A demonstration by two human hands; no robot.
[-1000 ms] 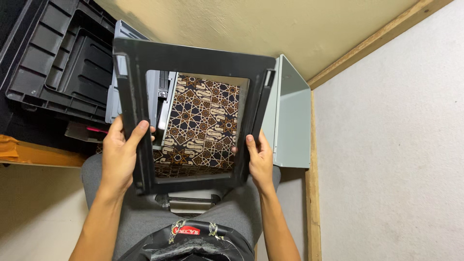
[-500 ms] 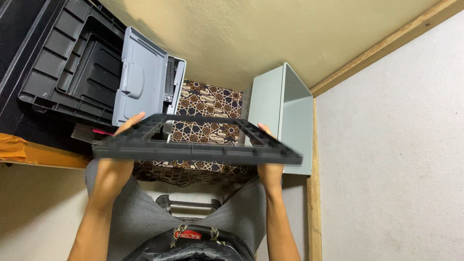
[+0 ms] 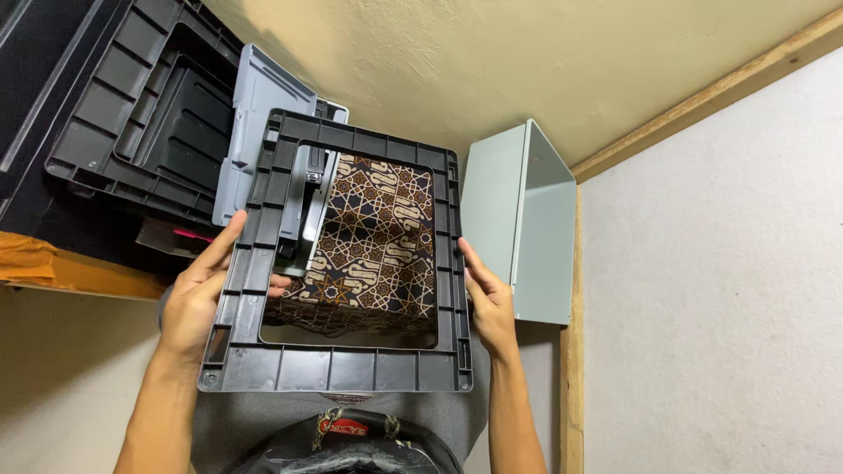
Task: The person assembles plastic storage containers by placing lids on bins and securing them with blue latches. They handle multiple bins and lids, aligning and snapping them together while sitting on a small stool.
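Hands (image 3: 198, 298) (image 3: 487, 303) gripping black frame (image 3: 342, 369), patterned cloth (image 3: 378, 237) behind

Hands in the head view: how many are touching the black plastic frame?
2. The left hand grips the black plastic frame on its left side; the right hand presses against its right side.

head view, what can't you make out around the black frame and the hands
- Head view: the left hand fingertips are hidden behind the black frame rail.
- The patterned cloth shows only through the frame's opening; what it covers is hidden.
- The grey lid has its lower part behind the frame.
- The black tray is cut off by the left and top edges.
- The right hand palm presses the frame's side, out of sight.
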